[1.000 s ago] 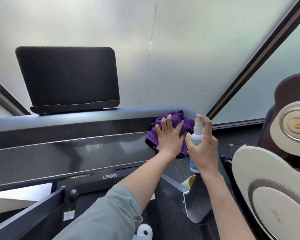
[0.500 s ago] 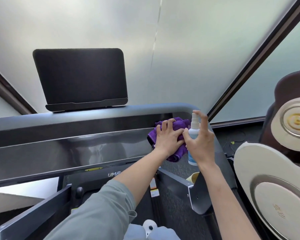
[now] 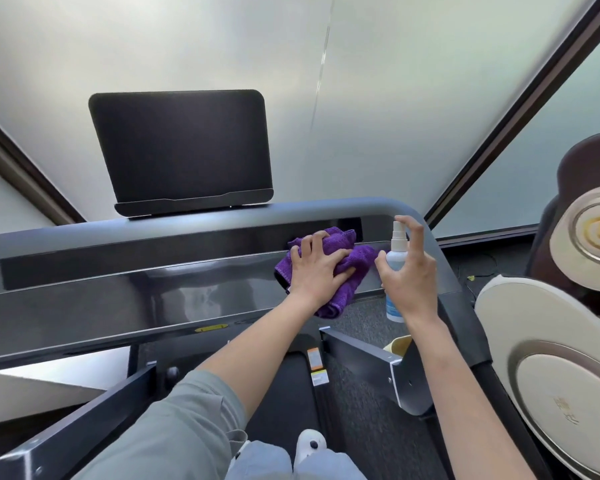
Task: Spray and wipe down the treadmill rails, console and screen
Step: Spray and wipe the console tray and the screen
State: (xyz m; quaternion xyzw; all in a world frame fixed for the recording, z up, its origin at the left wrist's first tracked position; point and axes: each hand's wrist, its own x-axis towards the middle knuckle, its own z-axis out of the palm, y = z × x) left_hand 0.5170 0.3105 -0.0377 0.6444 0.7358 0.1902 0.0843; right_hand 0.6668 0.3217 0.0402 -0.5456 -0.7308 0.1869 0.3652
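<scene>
Over on the left, the dark rectangular treadmill screen (image 3: 181, 150) stands upright on its ledge above the long glossy black console panel (image 3: 118, 292). Moving along the panel, the left hand (image 3: 317, 271) lies flat with fingers spread on a crumpled purple microfibre cloth (image 3: 340, 268), pressing it against the console's right end — the grip is loose, the fingers straight rather than curled round the fabric. Just beside it, the right hand (image 3: 409, 275) wraps a small white spray bottle with a blue label (image 3: 395, 261), held upright, index finger arched over the nozzle top — a firm hold. The curved grey treadmill rail (image 3: 440, 271) bends round behind that hand. Farther right sits a brown and cream massage chair (image 3: 548, 348). Below, a white shoe (image 3: 310, 445) rests on the black belt (image 3: 281, 393).
</scene>
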